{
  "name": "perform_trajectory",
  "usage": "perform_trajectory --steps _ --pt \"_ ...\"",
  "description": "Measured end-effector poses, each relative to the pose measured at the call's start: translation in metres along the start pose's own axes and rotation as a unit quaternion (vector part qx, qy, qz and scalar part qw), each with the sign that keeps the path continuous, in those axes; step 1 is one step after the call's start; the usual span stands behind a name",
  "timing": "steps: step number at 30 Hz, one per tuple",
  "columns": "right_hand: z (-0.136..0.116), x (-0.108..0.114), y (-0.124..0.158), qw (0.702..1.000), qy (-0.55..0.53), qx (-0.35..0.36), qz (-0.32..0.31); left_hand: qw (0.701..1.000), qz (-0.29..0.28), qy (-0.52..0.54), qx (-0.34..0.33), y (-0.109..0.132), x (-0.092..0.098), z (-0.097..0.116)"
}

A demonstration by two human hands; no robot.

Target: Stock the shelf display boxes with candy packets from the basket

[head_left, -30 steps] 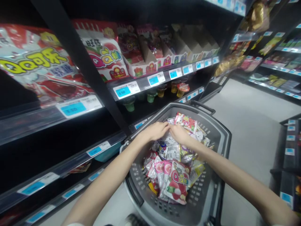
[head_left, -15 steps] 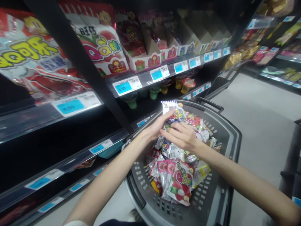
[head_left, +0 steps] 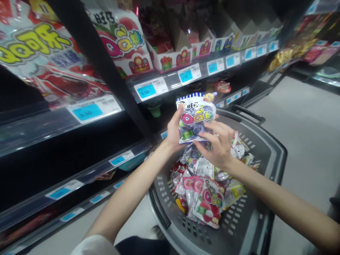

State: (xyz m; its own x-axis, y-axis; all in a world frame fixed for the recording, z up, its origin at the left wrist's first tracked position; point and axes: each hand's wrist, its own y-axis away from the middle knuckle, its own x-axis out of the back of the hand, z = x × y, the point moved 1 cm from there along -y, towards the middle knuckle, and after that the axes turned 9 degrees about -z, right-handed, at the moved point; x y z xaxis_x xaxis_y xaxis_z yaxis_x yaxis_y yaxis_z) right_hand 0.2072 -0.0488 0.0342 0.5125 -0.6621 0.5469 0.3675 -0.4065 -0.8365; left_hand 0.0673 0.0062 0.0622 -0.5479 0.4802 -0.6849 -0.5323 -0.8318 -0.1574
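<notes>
My left hand [head_left: 174, 130] grips the left edge of a small gummy candy bag [head_left: 196, 112], white with a blue-striped top and blueberry pictures. Its printed front faces me. From the other side my right hand [head_left: 219, 145] holds the bag, fingers bent over its lower right front. Directly below is a grey shopping basket [head_left: 276, 156] with slotted walls. Inside it lie several candy bags, among them a red and white lychee-style gummy bag [head_left: 208, 205] and a yellow bag [head_left: 234, 193]. My right hand covers part of the pile.
Dark shelves run along the left, with blue and white price tags [head_left: 151, 90] on their edges. Large gummy bags [head_left: 34, 53] and open cardboard display boxes [head_left: 172, 60] stand on the upper shelf. Pale floor [head_left: 305, 117] stretches to the right, with another shelf beyond.
The blueberry gummy bag has come up above the pile and turned to face me more fully. Both hands rose with it, and the view shifted slightly.
</notes>
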Motion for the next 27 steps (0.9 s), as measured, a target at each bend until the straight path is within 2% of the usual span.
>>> perform_trajectory --steps 4,8,11,15,19,24,27 --pt "0.000 -0.002 0.002 1.000 0.008 0.008 -0.014 0.999 0.014 0.042 0.011 0.002 -0.004 0.003" --pt "-0.001 0.000 0.002 1.000 0.005 0.014 -0.023 0.998 -0.001 0.054 0.017 0.004 -0.005 0.003" --pt "-0.001 0.001 0.002 0.999 0.010 0.022 -0.027 0.999 -0.014 0.030 0.021 0.004 -0.004 0.003" --pt "-0.001 -0.001 0.003 0.999 0.013 0.020 -0.041 0.999 0.007 -0.042 0.008 0.003 0.001 0.000" --pt "0.002 -0.004 0.005 0.998 -0.023 -0.024 -0.058 0.993 0.010 -0.111 -0.030 0.001 0.006 -0.004" --pt "0.006 -0.006 0.008 0.987 -0.111 -0.093 -0.065 0.992 -0.062 -0.104 -0.035 -0.003 0.004 -0.005" --pt "0.005 -0.007 0.007 0.969 -0.198 -0.130 -0.065 0.990 -0.072 -0.117 -0.039 -0.006 0.004 -0.006"
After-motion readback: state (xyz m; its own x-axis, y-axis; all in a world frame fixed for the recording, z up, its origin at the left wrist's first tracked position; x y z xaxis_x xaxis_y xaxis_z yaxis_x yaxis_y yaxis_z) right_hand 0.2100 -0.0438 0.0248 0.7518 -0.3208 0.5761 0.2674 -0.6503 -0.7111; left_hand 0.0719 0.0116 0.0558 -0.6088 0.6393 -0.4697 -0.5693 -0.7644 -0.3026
